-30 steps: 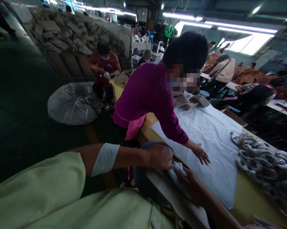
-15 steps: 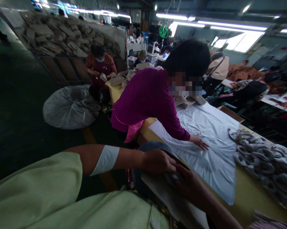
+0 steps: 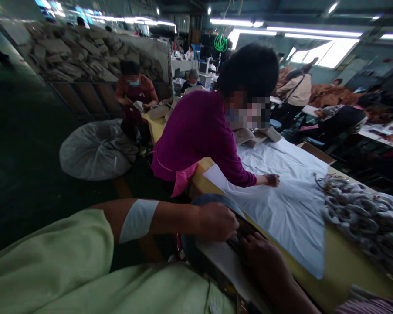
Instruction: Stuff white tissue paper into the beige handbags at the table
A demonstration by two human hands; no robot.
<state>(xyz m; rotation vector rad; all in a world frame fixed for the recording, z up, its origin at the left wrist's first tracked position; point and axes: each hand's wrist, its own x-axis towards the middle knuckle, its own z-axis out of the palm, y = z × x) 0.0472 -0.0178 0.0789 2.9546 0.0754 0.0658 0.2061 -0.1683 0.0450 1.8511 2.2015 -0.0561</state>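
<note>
A pale, flat piece with a dark edge rests on my lap, partly covered by my arms; its exact kind is hard to make out in the dim light. My left hand is closed at its upper end, fingers curled in on the dark edge. Just to the right, my right hand has its fingers bent over the same edge. A small gap separates the two hands. Under the piece shows a rounded blue-grey surface.
Beside me a yellow table carries a white sheet and a heap of grey-white coiled straps. A co-worker in purple leans over the sheet. On the floor lies a full translucent sack; behind is a bin of beige pieces.
My hands have moved slightly apart along the dark edge, after touching before. The co-worker's hand, flat on the sheet before, has drawn back and curled up.
</note>
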